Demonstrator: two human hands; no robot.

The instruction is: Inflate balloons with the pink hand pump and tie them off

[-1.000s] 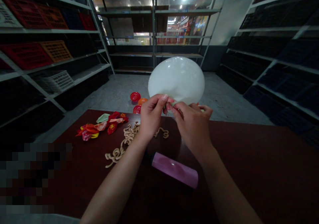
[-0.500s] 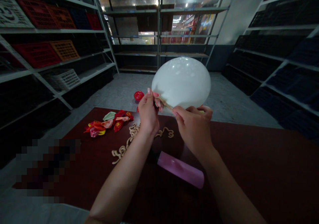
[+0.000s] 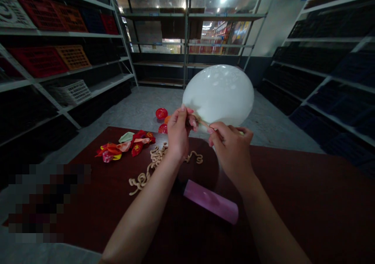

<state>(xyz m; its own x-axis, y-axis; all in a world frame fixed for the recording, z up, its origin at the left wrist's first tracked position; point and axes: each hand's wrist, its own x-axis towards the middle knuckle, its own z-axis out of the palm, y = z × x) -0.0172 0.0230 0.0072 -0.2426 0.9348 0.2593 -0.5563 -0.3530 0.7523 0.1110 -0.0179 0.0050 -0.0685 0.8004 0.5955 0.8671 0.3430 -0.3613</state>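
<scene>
The white balloon (image 3: 218,94) is held up above the bench (image 3: 293,201), its neck now stretched longer between the hands than a second ago. Left hand (image 3: 178,133) pinches the neck's end; right hand (image 3: 231,148) grips its base. The pump (image 3: 211,201) lies below.

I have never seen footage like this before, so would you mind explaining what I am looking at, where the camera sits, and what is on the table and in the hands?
No machine is involved: a person works with two bare hands, filmed by one camera worn on their head, looking forward and down. The left hand and right hand stretch a thin tan string between them at the neck of an inflated white balloon. On the dark red table lie a heap of flat coloured balloons, a tangle of tan strings and a pink cylinder, probably a pump. Beyond the table, red and orange round things lie on the floor, with shelves of crates around.
</scene>
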